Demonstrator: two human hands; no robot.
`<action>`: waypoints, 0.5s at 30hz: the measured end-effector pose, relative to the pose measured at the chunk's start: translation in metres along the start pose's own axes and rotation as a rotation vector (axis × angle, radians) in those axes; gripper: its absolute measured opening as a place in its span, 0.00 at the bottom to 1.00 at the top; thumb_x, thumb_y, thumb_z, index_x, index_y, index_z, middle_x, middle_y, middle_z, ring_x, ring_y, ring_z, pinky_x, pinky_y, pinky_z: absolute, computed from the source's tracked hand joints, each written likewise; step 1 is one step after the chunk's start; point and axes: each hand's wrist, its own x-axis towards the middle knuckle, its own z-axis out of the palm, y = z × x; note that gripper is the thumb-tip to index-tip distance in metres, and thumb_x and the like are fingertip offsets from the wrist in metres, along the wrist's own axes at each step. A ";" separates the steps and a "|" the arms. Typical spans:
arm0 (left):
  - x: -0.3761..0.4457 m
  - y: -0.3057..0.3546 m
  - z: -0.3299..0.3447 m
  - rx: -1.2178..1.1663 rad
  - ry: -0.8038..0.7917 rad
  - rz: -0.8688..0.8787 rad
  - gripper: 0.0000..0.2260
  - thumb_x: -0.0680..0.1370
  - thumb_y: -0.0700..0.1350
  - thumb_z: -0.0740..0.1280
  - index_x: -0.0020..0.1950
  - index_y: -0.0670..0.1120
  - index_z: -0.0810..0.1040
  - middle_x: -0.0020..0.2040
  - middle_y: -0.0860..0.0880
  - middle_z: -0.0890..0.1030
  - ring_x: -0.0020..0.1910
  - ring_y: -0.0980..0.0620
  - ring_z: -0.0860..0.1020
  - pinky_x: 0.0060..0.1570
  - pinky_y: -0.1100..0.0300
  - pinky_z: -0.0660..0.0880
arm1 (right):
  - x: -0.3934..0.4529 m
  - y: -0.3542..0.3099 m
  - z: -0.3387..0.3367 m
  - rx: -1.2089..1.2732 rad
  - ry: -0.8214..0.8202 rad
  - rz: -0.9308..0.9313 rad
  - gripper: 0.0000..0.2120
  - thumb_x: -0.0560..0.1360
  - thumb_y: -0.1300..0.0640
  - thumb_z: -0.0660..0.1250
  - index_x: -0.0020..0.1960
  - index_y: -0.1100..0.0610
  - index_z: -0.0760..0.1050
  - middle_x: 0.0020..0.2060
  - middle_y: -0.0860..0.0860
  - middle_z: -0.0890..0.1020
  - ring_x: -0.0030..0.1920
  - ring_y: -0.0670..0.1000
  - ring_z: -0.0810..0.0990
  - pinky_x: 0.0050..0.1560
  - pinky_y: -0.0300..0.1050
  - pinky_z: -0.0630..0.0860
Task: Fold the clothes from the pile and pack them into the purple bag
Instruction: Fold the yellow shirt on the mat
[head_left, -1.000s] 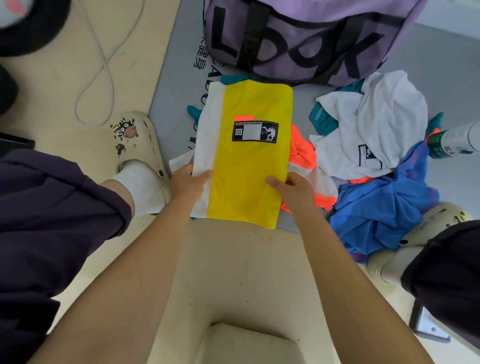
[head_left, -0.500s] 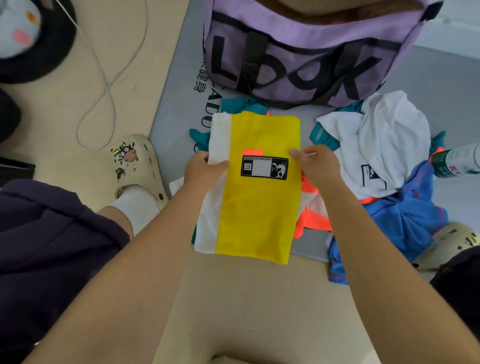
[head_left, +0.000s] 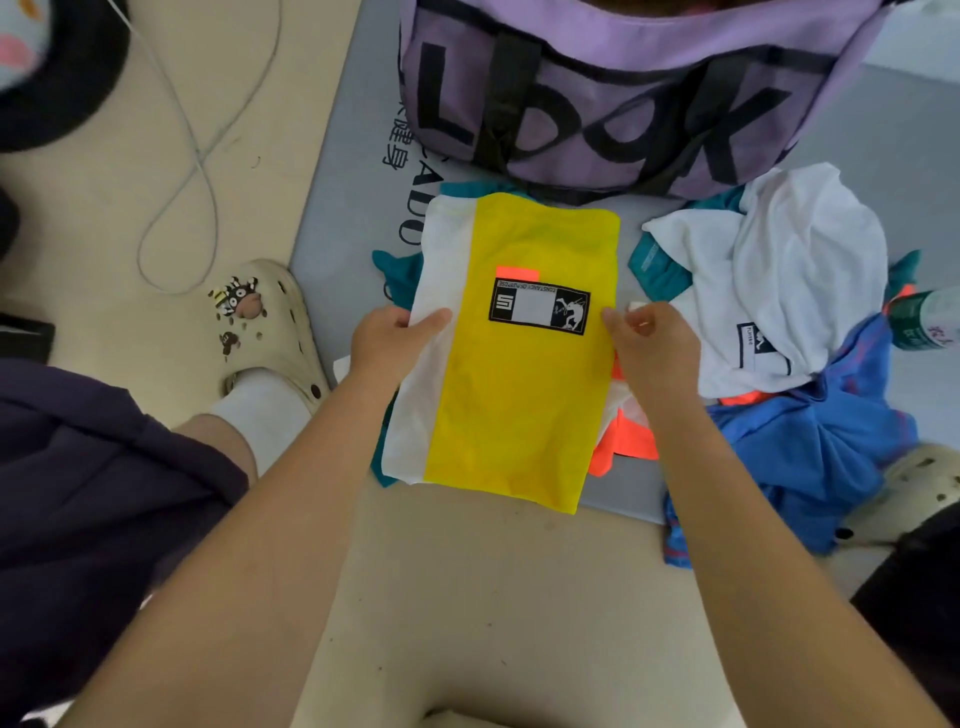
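Note:
A folded yellow and white garment (head_left: 514, 395) with a black label lies in front of me, over teal and orange clothes. My left hand (head_left: 387, 345) grips its white left edge, thumb on top. My right hand (head_left: 652, 348) pinches its yellow right edge at label height. The purple bag (head_left: 623, 88) with black letters stands just beyond the garment. To the right lies the pile: a crumpled white shirt (head_left: 789, 280) over a blue garment (head_left: 810, 447), with orange cloth (head_left: 623, 441) showing underneath.
A grey mat (head_left: 343, 197) lies under the bag and clothes. My cream clogs (head_left: 270, 332) sit at left and right (head_left: 914, 493). A thin cable (head_left: 197, 156) loops on the beige floor at left. A green-labelled bottle (head_left: 930, 322) lies at the right edge.
Both hands slid from the garment's near end up its sides to label height, and the right hand now pinches the right edge. The view tilted closer to the bag.

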 end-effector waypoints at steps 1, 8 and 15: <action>-0.002 -0.004 0.000 0.000 -0.053 -0.035 0.20 0.74 0.63 0.69 0.47 0.46 0.79 0.45 0.48 0.80 0.44 0.50 0.79 0.40 0.57 0.73 | -0.009 0.007 0.003 -0.018 -0.043 0.033 0.19 0.75 0.42 0.67 0.44 0.60 0.74 0.36 0.53 0.79 0.37 0.51 0.75 0.41 0.46 0.70; -0.015 -0.016 -0.005 -0.044 -0.215 -0.197 0.23 0.75 0.54 0.73 0.65 0.46 0.76 0.60 0.46 0.79 0.58 0.43 0.78 0.61 0.45 0.75 | -0.029 0.007 0.012 0.111 -0.153 0.192 0.19 0.73 0.44 0.71 0.37 0.55 0.67 0.30 0.48 0.69 0.30 0.46 0.67 0.30 0.42 0.61; -0.016 -0.002 -0.008 -0.423 -0.331 -0.305 0.23 0.72 0.57 0.74 0.62 0.49 0.76 0.59 0.42 0.80 0.56 0.43 0.79 0.60 0.44 0.75 | -0.026 0.007 -0.002 0.260 -0.311 0.180 0.15 0.74 0.51 0.72 0.47 0.62 0.73 0.42 0.57 0.76 0.43 0.54 0.75 0.46 0.49 0.73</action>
